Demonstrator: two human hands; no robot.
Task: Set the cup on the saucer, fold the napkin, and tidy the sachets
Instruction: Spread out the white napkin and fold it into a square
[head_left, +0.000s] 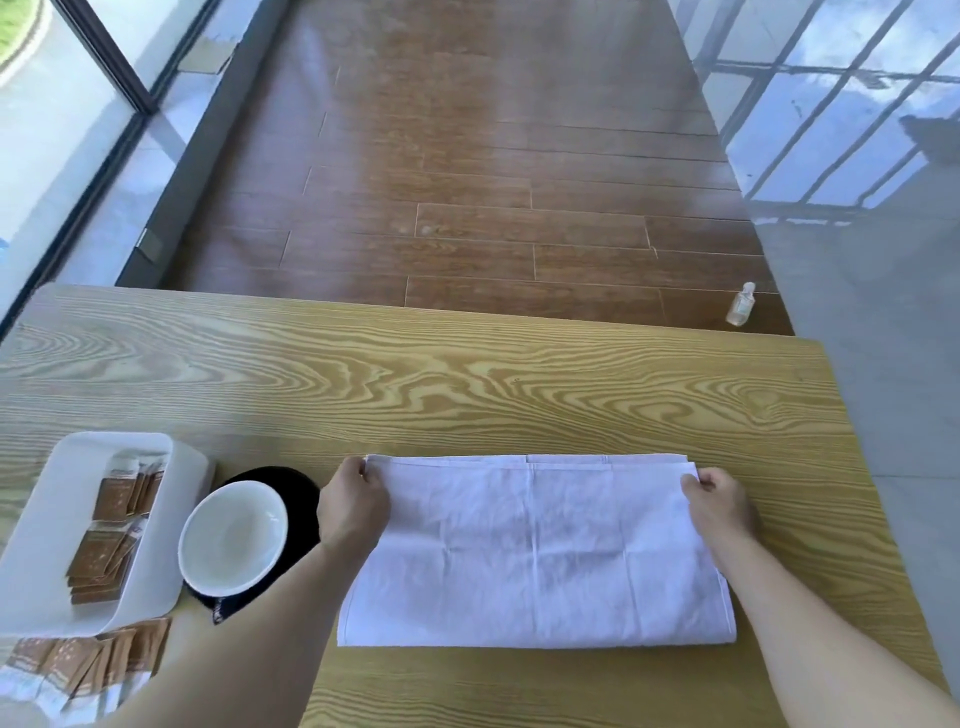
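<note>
A white napkin (540, 551) lies folded in half on the wooden table (467, 384), its fold towards me. My left hand (353, 504) pinches the napkin's far left corner, and my right hand (719, 499) pinches its far right corner. Left of the napkin a white cup (232, 535) sits on a black saucer (296, 493). Further left a white rectangular tray (41, 530) holds several brown sachets (111, 530). More brown sachets (93, 660) lie loose on the table in front of the tray.
Beyond the table's far edge is a dark wood floor (467, 182). A small clear bottle (741, 306) lies on it at the right. A glass wall runs along the left side.
</note>
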